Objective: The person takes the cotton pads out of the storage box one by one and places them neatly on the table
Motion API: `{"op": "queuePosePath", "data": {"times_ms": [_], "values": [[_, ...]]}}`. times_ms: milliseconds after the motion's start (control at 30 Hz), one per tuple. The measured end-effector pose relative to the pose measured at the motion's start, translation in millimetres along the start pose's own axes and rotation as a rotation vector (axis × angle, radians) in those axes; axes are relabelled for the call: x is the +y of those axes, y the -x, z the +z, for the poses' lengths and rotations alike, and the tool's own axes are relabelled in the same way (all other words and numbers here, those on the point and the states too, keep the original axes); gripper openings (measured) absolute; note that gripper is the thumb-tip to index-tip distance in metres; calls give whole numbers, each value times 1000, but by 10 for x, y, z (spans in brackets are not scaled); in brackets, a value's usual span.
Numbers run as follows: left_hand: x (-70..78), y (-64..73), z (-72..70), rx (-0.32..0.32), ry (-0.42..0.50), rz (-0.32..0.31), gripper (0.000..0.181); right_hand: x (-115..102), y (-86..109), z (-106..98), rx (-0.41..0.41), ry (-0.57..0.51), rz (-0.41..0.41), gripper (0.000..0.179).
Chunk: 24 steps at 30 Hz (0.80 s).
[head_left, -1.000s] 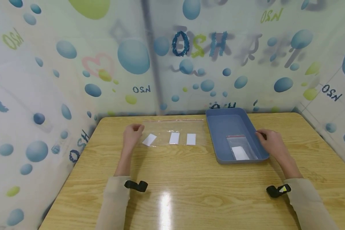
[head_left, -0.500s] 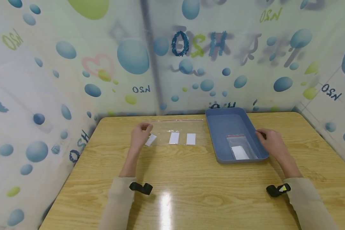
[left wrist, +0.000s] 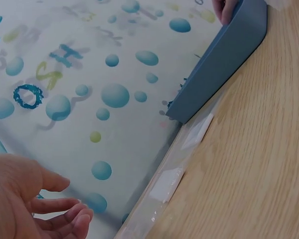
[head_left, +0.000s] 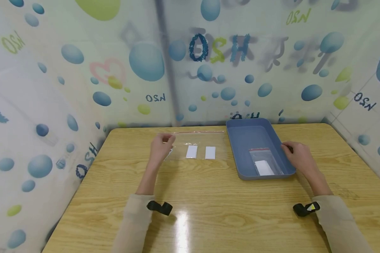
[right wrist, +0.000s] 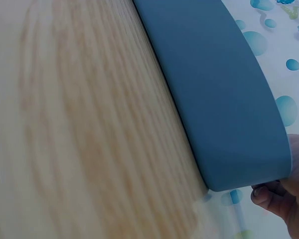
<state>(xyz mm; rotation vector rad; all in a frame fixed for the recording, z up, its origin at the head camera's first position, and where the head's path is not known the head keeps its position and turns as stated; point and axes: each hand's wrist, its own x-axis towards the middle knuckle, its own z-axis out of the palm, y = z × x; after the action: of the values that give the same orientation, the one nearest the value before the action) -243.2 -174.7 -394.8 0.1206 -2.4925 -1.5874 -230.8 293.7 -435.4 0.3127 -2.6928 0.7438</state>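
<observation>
In the head view my left hand [head_left: 159,149] hovers over the leftmost of a row of clear zip bags [head_left: 198,138] and partly covers it. Its fingers are loosely bent, with nothing between them in the left wrist view. White rectangular pieces [head_left: 210,153] show through the bags, one in each visible part. My right hand [head_left: 301,158] grips the right rim of a blue-grey tray [head_left: 235,158], its fingers bent at the edge. Inside the tray lies one clear zip bag [head_left: 263,154] with a red seal line and a white piece in it.
The wooden table [head_left: 215,211] runs out in front of the bags and the tray. A bubble-patterned curtain [head_left: 183,88] hangs behind the table's far edge and along its sides. Black wrist cameras [head_left: 159,208] sit on both sleeves.
My left hand has moved right across the leftmost bag and now covers more of its white piece. The right hand, tray and bags stay where they were.
</observation>
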Motion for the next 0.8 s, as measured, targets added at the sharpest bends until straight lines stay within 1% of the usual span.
{"op": "queuePosePath", "data": {"times_ms": [133,467,667,800], "values": [[29,5,42,-8,-17,21,29,-5,-7,-1,-2,-3,-1,21],[134,32,203,-73,16,9,32,-13,-3,-6,-7,-11,9,22],[198,40,315,-108,48,23,33,-11,5,-9,-4,-11,9,22],[242,57,381,-113,53,36,32,-10,7,-8,0,-4,2,21]]}}
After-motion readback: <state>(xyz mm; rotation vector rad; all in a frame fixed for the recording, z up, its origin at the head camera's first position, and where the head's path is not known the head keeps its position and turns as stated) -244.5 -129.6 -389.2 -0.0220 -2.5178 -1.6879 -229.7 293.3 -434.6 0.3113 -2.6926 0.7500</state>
